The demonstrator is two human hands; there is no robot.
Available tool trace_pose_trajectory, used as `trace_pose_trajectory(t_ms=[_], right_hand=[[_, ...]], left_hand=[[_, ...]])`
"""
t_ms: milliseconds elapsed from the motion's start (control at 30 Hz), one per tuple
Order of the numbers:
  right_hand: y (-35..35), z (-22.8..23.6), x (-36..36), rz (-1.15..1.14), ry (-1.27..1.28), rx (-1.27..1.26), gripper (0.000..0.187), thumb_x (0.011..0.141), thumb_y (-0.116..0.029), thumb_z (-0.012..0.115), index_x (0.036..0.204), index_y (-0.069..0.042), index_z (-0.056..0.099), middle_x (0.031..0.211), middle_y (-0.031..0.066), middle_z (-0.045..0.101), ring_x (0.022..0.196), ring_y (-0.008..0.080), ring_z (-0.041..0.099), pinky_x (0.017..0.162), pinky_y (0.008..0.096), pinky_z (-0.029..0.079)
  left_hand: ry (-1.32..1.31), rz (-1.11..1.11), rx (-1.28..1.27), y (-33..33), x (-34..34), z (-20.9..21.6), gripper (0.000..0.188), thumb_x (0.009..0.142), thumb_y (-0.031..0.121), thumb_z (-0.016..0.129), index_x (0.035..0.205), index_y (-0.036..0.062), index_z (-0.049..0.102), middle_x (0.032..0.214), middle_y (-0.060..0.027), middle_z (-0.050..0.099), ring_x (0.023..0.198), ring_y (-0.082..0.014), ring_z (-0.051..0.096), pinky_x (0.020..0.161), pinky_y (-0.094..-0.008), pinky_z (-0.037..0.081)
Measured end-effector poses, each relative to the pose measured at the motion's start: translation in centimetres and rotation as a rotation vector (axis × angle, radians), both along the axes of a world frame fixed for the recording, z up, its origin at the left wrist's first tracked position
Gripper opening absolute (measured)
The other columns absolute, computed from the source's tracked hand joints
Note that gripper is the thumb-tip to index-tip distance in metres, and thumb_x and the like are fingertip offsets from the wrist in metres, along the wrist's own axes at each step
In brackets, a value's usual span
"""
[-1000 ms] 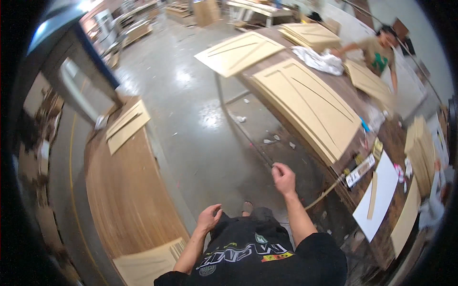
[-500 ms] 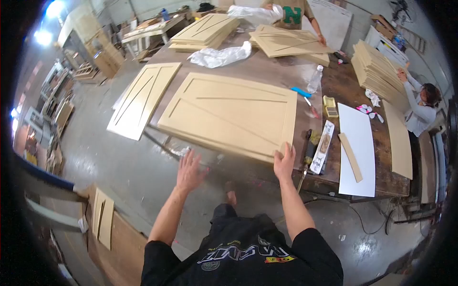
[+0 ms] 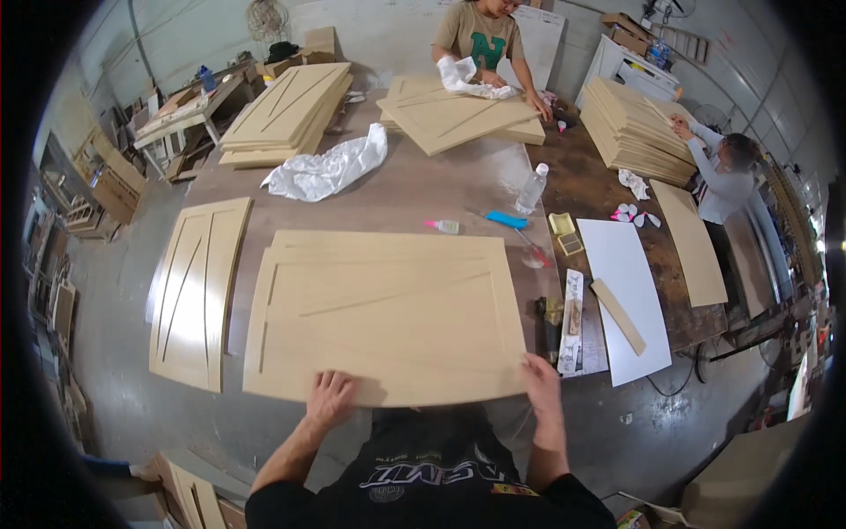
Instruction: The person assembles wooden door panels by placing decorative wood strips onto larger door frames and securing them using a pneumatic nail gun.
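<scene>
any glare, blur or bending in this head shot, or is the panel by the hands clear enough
Head view: the panel under the left hand and right hand is sharp and evenly lit; table edges bow toward the rim, black corners frame the fisheye circle, and pale glare sits near the water bottle.

The person's wearing a black short-sleeved t-shirt with a big white, yellow and red graphic print across the chest. Both forearms are bare, no gloves, watch or rings visible on either hand.
</scene>
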State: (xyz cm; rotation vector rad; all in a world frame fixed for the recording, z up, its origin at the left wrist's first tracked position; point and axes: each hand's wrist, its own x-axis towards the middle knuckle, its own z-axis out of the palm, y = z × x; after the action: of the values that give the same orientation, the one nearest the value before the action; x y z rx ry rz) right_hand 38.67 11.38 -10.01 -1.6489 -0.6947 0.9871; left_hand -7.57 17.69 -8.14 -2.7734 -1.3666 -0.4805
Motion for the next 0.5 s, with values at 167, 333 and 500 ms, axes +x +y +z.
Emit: trace_pose_trajectory(t_ms=[167, 333, 500], right_hand=[[-0.8, 15.7, 4.3, 0.313, 0.089, 0.437, 0.05, 0.101, -0.025, 0.063, 0.142, 0.002, 0.059, 0.132, 0.0127, 0.067, 0.125, 0.0223, 0.062, 0.105, 0.0377, 0.049], [9.1, 13.4, 4.2, -0.042, -0.051, 0.614, 0.06, 0.096, -0.018, 0.071, 0.148, 0.003, 0.051, 0.142, 0.0112, 0.06, 0.131, 0.0218, 0.056, 0.108, 0.0351, 0.046], [19.2, 0.8, -0.3, -0.085, -0.217, 0.46, 0.027, 0.098, -0.023, 0.066, 0.113, -0.002, 0.072, 0.112, 0.0142, 0.073, 0.11, 0.0274, 0.067, 0.098, 0.0413, 0.051]], left_hand=[[-0.124, -0.074, 0.348, 2.3, -3.2, 17.7, 0.036, 0.068, 0.03, 0.093, 0.099, 0.0204, 0.078, 0.097, 0.0055, 0.073, 0.092, -0.0185, 0.071, 0.1, -0.0484, 0.05], [-0.454, 0.464, 1.026, 16.6, -5.6, 21.6, 0.076, 0.091, 0.048, 0.08, 0.148, 0.0088, 0.05, 0.155, -0.0172, 0.039, 0.146, -0.0404, 0.037, 0.12, -0.0597, 0.031], [-1.258, 0.862, 0.112, 27.2, -19.0, 6.0, 0.061, 0.102, 0.044, 0.067, 0.14, -0.001, 0.051, 0.137, -0.0186, 0.056, 0.125, -0.0257, 0.057, 0.102, -0.0375, 0.047]])
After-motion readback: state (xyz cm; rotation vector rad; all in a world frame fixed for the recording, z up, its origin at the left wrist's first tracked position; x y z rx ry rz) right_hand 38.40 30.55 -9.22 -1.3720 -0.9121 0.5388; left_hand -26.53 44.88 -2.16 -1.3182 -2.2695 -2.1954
